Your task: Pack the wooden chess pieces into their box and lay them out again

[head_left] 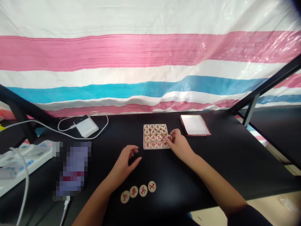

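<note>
On the black table point(218, 163), your left hand point(123, 164) hung half open and empty, beyond a row of four wooden xiangqi pieces point(143, 190). To its right lay a shallow wooden tray point(155, 148) of pieces; your right hand point(179, 146), nearer, pinched a red-marked xiangqi piece point(169, 137) at the tray's right edge.

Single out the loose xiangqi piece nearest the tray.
The rightmost of the four loose red-marked pieces on the black table: it sits closest to the wooden tray, while the other three run away leftward.
</note>
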The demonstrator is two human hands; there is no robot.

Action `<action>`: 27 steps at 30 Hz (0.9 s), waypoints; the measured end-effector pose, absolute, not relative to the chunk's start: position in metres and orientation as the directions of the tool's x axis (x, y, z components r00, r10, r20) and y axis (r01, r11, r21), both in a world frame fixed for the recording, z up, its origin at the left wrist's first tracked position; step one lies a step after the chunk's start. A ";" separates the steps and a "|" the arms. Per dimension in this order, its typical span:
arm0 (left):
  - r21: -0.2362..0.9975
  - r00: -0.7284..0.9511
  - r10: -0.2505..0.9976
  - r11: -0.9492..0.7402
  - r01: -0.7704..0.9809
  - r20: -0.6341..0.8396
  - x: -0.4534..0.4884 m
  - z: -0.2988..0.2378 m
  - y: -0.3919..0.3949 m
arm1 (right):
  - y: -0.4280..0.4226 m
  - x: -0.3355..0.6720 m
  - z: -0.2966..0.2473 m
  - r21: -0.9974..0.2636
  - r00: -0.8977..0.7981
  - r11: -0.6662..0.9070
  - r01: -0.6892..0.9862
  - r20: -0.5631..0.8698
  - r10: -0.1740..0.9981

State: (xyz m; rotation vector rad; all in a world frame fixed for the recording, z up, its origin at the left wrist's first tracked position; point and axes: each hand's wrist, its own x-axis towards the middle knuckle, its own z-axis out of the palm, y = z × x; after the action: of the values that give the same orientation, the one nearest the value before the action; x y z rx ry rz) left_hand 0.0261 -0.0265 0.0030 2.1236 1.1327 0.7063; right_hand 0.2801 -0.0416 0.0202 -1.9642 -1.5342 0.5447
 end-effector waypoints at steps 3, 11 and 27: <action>0.731 0.501 0.851 -0.440 0.522 0.154 0.027 0.002 -0.026 | -0.037 0.280 0.016 -0.637 0.223 -0.142 0.758 0.049 0.974; 0.756 0.499 0.857 -0.407 0.513 0.123 0.025 0.003 -0.028 | -0.032 0.279 0.012 -0.674 0.213 -0.052 0.737 0.159 0.964; 0.745 0.785 0.599 -0.449 0.493 -0.159 -0.033 0.040 -0.057 | -0.062 0.246 0.011 -0.594 0.027 0.223 0.773 0.382 0.924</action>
State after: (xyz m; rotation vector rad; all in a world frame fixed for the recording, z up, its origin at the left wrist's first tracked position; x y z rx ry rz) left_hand -0.0330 -0.0571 0.0396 2.1332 0.8081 0.1592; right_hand 0.2458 -0.0618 0.0105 -1.5791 -1.7719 0.2633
